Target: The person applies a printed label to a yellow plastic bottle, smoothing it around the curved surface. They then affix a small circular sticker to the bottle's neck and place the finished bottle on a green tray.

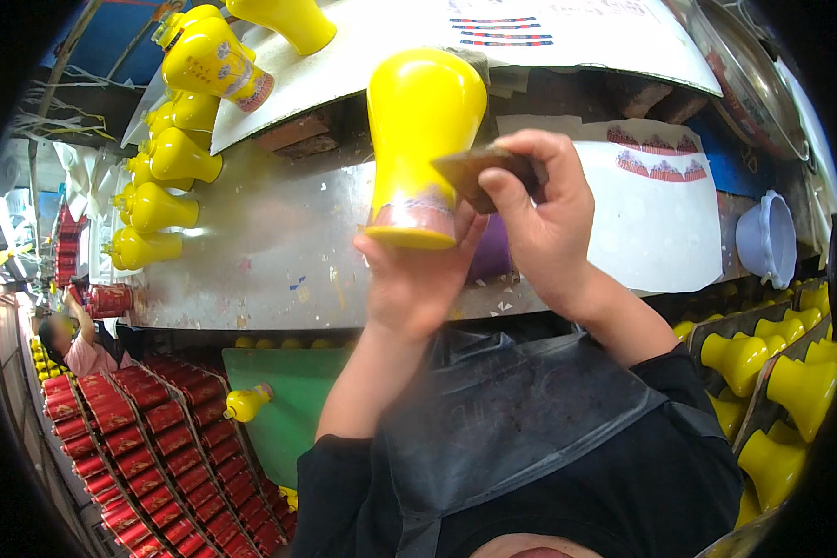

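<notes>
A glossy yellow vase (425, 112) stands over the workbench, its wide shoulder at the far side and its flared foot toward me. My left hand (405, 293) is closed around the foot from below. A patterned pinkish decal band (413, 210) wraps the vase just above the foot. In my right hand (558, 209) a flat brown scraper (479, 174) is pinched between thumb and fingers. Its pointed edge lies close to the vase's lower right side; whether it touches, I cannot tell. Behind my right wrist is a purple object (491, 249), partly hidden.
White paper (665, 237) with decal pieces (656, 153) lies at right, near a lavender basin (767, 240). Yellow vases (219, 60) line the bench's left. Racks of red cylinders (158, 446) and yellow vases (772, 465) flank me. Another person (98, 349) sits at far left.
</notes>
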The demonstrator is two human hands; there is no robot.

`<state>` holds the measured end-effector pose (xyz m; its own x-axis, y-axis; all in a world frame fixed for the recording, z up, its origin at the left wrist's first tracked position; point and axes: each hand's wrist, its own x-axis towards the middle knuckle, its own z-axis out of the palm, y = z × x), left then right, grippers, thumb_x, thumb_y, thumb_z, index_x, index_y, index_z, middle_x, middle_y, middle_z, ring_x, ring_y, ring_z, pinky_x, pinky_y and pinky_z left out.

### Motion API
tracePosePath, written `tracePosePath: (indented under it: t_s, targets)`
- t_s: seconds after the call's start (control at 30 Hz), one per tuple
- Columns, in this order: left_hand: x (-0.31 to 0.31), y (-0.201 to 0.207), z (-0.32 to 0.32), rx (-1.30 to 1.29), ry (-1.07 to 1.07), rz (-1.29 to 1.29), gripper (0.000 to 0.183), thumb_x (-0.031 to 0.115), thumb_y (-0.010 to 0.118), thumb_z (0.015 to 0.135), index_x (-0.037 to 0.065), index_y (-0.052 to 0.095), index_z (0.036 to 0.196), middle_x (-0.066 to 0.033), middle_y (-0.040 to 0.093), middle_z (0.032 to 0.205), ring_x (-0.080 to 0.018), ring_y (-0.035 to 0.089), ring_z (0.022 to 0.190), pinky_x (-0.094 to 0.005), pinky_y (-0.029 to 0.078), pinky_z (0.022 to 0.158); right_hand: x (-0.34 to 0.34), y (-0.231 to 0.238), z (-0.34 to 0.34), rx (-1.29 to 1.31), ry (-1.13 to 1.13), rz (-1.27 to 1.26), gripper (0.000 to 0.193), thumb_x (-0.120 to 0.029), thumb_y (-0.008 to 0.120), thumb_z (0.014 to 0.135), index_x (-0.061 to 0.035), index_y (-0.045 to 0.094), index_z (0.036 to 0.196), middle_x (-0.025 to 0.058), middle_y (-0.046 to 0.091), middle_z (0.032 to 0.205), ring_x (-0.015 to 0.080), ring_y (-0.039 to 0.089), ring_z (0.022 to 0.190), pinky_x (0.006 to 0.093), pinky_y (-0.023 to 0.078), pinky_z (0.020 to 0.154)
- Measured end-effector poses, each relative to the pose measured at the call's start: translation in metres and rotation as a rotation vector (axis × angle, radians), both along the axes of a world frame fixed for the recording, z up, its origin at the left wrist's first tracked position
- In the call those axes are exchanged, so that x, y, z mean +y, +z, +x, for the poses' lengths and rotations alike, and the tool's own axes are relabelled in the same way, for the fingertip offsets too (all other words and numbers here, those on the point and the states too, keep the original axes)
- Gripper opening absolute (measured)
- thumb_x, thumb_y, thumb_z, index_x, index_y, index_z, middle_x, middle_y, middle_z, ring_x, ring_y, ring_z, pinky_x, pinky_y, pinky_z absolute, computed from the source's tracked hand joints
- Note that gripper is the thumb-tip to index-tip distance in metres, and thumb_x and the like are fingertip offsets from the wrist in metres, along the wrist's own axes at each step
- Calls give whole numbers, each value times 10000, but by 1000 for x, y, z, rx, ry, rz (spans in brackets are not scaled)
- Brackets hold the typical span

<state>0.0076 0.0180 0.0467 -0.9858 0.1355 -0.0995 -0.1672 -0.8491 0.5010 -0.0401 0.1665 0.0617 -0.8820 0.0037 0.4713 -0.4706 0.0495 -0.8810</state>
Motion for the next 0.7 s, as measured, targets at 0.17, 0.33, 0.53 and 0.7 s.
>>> tracePosePath:
  t_s: [0.17,0.33,0.53,0.7]
  targets:
    - [2,7,0,11,-27,-25,1051,663,806,737,168,365,1553,-36,495,1525,-243,463,1412,-490,321,1225,0,2,12,1,49,-98,266,-90,734,945,-29,625,1180,97,687,1092,142,684,959,287,553,824]
    - [3,5,-1,22,-5,8,1060,644,815,738,155,355,1558,-47,464,1553,-260,449,1429,-501,321,1231,1,4,-11,66,12,218,275,-116,714,936,-27,622,1180,177,707,1040,315,742,932,357,580,802]
    - [-1,-2,-1,88,-2,-121,1016,649,774,801,114,344,1550,-73,497,1491,-268,507,1365,-456,429,1134,12,14,5,272,7,349,302,-2,794,861,-54,664,1128,95,723,1015,177,722,879,280,581,765]
    - [-8,-5,-3,93,3,-582,878,182,844,839,48,344,1548,-147,561,1396,-242,591,1249,-370,549,975,26,7,27,525,144,438,456,0,876,741,-77,659,1135,119,731,929,280,732,827,358,592,735]
